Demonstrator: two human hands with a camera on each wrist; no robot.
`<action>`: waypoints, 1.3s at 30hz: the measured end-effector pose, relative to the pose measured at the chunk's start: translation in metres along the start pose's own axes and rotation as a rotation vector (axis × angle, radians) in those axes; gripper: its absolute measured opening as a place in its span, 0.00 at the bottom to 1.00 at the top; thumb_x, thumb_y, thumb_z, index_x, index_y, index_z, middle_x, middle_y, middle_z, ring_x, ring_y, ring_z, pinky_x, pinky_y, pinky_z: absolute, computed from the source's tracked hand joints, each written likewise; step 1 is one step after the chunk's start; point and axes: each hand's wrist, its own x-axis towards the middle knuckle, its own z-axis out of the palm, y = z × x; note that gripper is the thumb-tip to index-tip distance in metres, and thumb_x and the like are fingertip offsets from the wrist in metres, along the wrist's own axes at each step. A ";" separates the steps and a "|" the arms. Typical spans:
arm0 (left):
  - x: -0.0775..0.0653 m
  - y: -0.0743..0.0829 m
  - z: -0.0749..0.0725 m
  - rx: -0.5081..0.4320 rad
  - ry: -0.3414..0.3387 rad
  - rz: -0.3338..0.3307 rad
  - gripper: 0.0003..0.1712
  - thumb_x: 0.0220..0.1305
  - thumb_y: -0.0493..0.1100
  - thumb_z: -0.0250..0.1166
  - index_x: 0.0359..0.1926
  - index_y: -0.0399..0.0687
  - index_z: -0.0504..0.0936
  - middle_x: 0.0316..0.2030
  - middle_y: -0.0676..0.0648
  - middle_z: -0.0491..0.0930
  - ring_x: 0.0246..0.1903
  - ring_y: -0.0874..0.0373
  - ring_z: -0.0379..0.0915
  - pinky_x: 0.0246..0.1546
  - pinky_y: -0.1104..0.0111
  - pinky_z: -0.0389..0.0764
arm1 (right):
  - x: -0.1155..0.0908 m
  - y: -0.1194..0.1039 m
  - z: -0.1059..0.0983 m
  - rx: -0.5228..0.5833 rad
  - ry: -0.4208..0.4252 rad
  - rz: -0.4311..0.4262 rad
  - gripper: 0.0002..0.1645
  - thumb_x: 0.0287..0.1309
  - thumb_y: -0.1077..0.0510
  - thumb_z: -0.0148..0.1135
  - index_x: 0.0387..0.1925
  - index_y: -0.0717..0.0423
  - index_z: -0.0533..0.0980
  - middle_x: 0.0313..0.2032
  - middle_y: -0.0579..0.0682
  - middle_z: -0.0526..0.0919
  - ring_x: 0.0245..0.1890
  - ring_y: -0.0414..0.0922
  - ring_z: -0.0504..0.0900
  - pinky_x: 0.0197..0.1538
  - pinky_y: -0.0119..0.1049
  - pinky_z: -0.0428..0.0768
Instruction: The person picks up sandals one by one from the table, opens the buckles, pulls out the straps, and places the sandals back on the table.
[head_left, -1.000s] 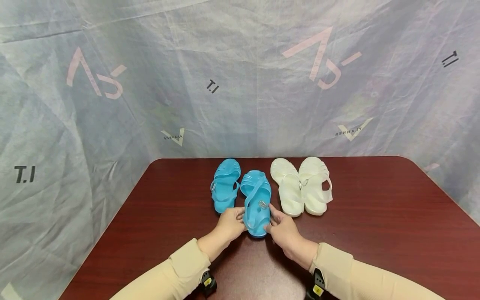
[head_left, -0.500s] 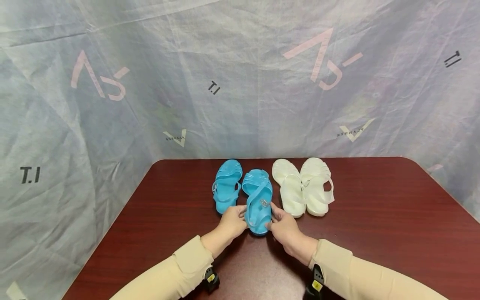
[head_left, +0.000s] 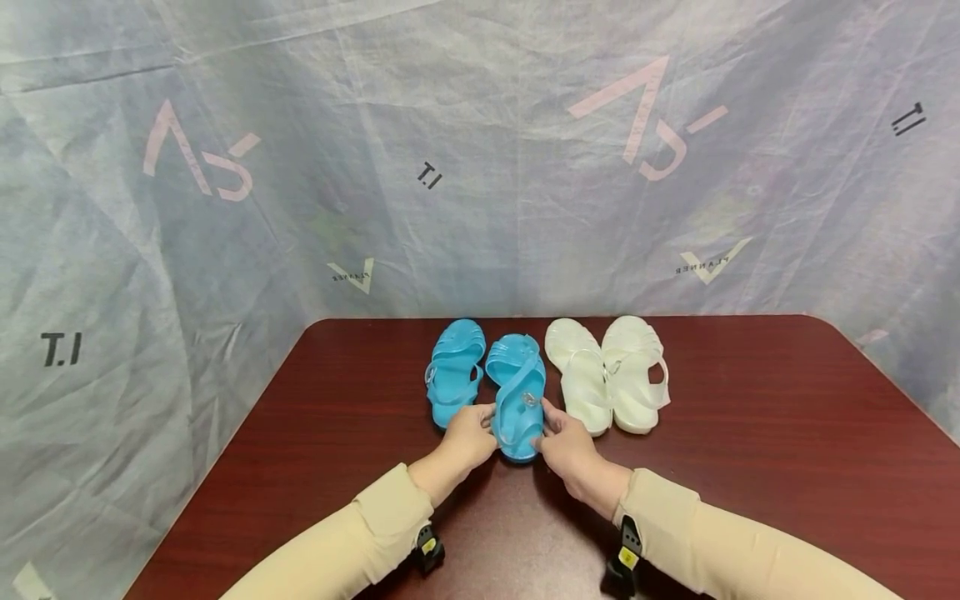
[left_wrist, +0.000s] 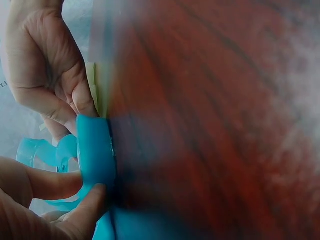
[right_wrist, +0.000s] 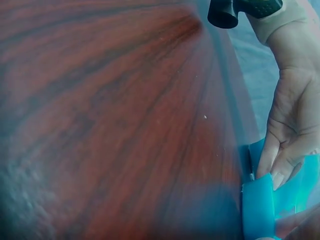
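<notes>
Between my two hands is a blue jelly sandal (head_left: pixel 519 400), toe pointing away, its crossed strap and clear buckle on top. My left hand (head_left: pixel 468 437) pinches the left side of its heel half; in the left wrist view, thumb and fingers press the heel of the blue sandal (left_wrist: pixel 95 150). My right hand (head_left: pixel 570 446) grips the right side, thumb at the heel edge. Just to the left lies a second blue sandal (head_left: pixel 455 375), its heel partly behind my left hand. Beyond my right hand, a white sandal (head_left: pixel 585 387) stands beside another white sandal (head_left: pixel 633 379).
All the sandals are on a dark red wooden table (head_left: pixel 765 433), toes toward its far edge. A grey printed cloth (head_left: pixel 480 225) hangs behind and around the table. A black wrist camera (head_left: pixel 621 558) is strapped below my right sleeve.
Both hands have slid the held blue sandal slightly forward, bringing its toe closer to level with the other sandals. Over the first half second the view shifted slightly.
</notes>
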 end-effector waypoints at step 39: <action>0.025 0.006 0.006 0.237 0.088 -0.014 0.39 0.54 0.20 0.51 0.69 0.34 0.62 0.69 0.39 0.64 0.66 0.49 0.61 0.38 0.70 0.71 | 0.030 -0.005 -0.001 -0.018 0.038 0.037 0.43 0.58 0.77 0.47 0.74 0.63 0.48 0.74 0.63 0.50 0.73 0.58 0.53 0.71 0.49 0.60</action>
